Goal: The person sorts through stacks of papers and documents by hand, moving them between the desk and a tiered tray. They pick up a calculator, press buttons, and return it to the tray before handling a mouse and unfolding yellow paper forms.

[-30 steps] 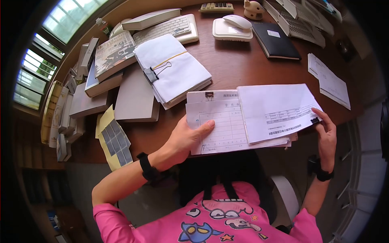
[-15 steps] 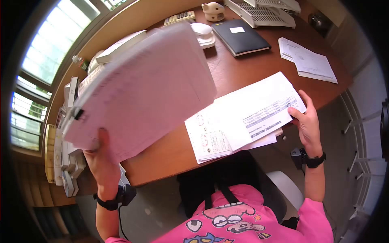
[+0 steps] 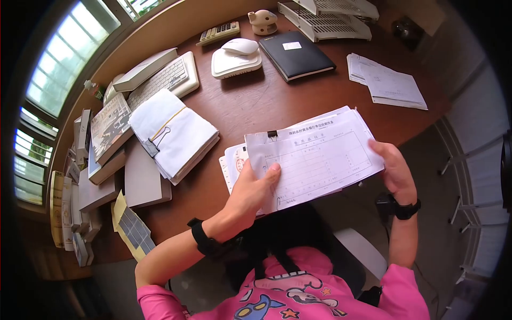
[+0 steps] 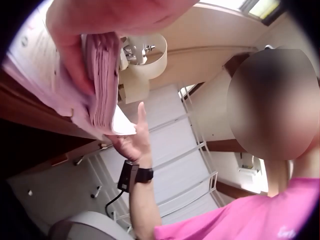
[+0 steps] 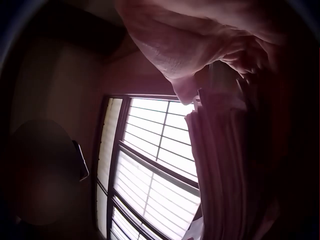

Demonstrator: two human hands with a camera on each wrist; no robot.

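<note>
Paper stack (image 4: 103, 82) edgewise, wrist views only

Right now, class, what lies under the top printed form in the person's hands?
Beneath the form, other sheets jut out left, one showing red print; their covered parts cannot be seen.

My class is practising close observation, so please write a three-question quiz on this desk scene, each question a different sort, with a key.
1. Where does the mouse lie?
2. True or false: the left hand holds the papers.
3. Which thing grips the edge of the banded stack?
A) scissors
B) clip
C) stapler

Key:
1. On the white box.
2. True.
3. B.
</note>
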